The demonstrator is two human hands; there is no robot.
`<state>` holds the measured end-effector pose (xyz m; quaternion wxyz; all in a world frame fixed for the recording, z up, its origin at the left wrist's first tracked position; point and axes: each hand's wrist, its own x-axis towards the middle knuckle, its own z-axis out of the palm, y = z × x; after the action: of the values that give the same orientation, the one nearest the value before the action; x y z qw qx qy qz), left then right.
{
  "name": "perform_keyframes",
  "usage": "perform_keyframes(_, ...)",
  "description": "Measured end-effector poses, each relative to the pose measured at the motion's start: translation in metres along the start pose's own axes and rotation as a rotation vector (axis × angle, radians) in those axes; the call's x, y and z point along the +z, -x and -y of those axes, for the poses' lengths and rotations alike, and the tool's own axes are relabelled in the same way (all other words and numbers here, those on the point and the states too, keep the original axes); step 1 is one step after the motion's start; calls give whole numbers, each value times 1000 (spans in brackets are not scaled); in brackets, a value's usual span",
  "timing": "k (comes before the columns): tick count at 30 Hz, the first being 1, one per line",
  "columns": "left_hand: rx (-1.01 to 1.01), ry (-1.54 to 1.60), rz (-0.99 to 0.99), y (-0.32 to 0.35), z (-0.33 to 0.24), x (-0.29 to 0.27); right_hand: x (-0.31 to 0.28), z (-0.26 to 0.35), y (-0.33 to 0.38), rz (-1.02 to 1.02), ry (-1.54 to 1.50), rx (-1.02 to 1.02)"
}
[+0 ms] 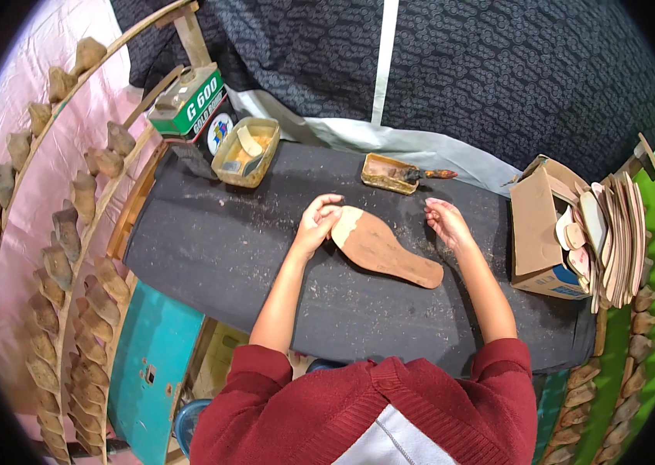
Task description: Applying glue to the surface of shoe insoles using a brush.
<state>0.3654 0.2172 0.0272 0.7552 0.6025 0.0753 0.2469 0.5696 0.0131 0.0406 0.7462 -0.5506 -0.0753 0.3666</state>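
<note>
Your left hand (318, 221) pinches the pale end of the sole (383, 248), which lies flat on the dark bench (211, 248) between your hands. Your right hand (445, 222) hovers just beside the sole, loosely open and holding nothing. Behind sit a glue tub (246, 152), a tin (192, 105) and a small tray with a brush (393, 173). A box of soles (548, 232) stands to your right.

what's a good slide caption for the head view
Left hand presses a brown shoe insole on a dark worktable; right hand hovers.
</note>
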Motion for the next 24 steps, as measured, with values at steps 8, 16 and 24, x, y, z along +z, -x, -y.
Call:
perform_keyframes(8,120,105,-78,24,-32,2,100,41,48,348,683,-278)
perform_keyframes(16,230,-79,-287,141,-122,-35,227,14,113,825,735,-275)
perform_keyframes(24,191,-274,-507,300,-181,-75,332,-70,194,1373,730,-40)
